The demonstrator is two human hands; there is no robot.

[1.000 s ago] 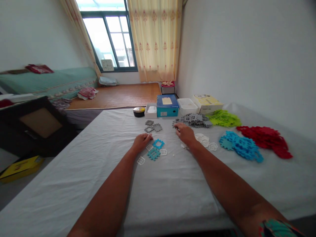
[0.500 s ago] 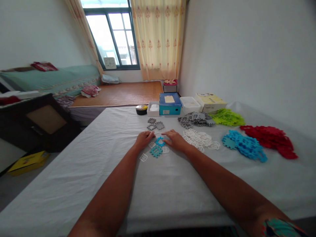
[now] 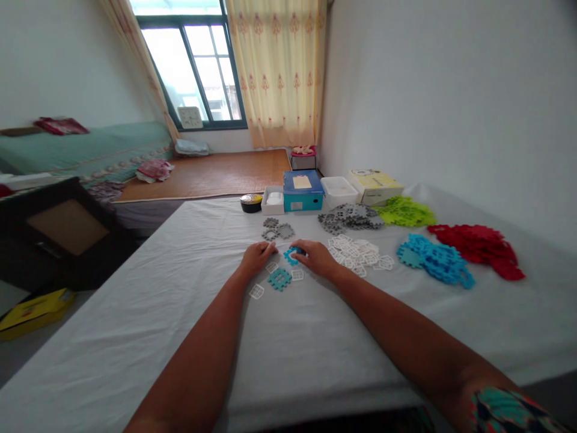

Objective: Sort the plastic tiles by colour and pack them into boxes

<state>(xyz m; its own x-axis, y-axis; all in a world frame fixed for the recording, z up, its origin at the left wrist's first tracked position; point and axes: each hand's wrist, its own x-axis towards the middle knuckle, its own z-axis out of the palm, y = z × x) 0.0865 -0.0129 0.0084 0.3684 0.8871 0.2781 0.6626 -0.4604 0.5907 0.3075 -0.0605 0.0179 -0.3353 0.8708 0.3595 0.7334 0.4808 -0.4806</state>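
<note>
Both bare arms stretched forward over the bench [image 3: 315, 349], the forearms converging toward its middle. The left hand [image 3: 256, 255] rested palm down on the bench with its fingers loosely curled and not closed. The right hand [image 3: 318, 257] lay palm down just beside it, fingers [image 3: 301, 251] bent toward the left hand; whether they pinched shut could not be told.

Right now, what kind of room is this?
Probably a bedroom in a home: there is a bed with a green cover along the left wall, a patterned curtain and a big window at the far end.
</note>
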